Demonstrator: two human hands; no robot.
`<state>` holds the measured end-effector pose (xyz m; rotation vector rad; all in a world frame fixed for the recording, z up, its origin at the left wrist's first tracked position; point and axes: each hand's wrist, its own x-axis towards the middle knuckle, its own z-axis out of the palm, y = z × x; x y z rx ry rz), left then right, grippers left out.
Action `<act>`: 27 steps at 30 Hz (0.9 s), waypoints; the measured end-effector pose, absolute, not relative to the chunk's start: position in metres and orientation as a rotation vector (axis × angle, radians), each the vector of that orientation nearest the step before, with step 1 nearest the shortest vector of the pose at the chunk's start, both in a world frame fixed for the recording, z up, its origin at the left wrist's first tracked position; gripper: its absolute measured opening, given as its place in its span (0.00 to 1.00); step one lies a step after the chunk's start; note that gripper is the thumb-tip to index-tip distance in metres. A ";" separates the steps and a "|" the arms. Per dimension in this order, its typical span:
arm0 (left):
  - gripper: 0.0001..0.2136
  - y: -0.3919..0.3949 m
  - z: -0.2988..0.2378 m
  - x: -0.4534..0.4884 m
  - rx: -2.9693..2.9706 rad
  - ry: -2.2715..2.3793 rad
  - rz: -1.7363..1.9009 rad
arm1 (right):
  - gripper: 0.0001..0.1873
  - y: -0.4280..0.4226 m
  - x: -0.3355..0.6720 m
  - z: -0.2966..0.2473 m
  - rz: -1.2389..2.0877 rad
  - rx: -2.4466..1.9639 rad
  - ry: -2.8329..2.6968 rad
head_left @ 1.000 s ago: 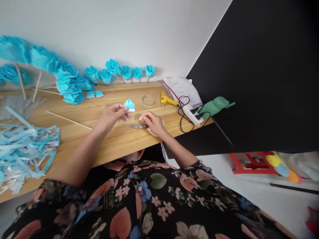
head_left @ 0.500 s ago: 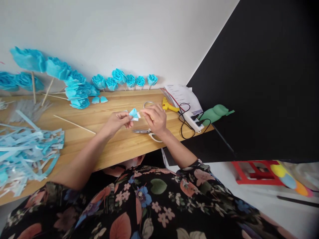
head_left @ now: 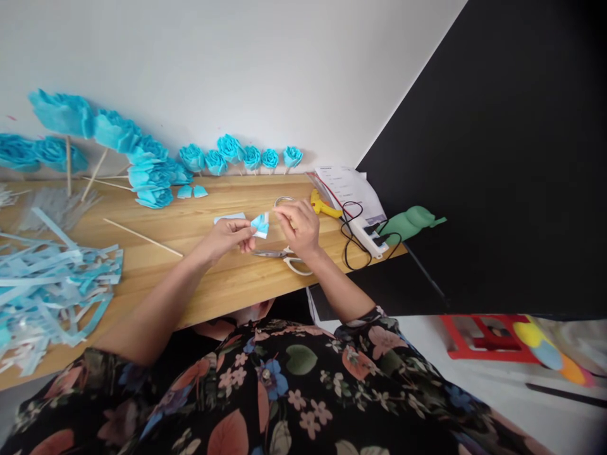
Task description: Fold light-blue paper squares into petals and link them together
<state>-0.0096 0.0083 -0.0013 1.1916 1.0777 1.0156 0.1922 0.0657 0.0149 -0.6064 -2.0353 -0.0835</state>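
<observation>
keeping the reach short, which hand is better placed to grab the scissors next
Probably the right hand: it is nearer the scissors, whose handles point its way, while the left hand holds the blue paper. Whether the right hand pinches anything is unclear.

You have a light-brown, wood-grained tabletop (head_left: 208, 278) carrying tangled pale-blue and white strips (head_left: 57, 284), one thin pale stick (head_left: 142, 237), white-handled metal scissors (head_left: 272, 253), two small bright-blue pieces (head_left: 200, 191) and a yellow glue gun (head_left: 325, 205).
</observation>
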 end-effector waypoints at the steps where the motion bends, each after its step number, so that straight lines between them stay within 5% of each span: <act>1: 0.17 0.009 -0.003 -0.010 1.181 1.093 1.041 | 0.09 0.065 0.193 0.015 -0.038 -0.618 -2.009; 13: 0.14 0.011 0.006 -0.016 0.915 1.003 1.258 | 0.09 0.056 0.194 -0.006 0.596 -1.141 -2.156; 27: 0.16 0.008 -0.007 -0.009 1.569 1.175 0.832 | 0.10 0.060 0.193 -0.025 0.509 -1.286 -2.410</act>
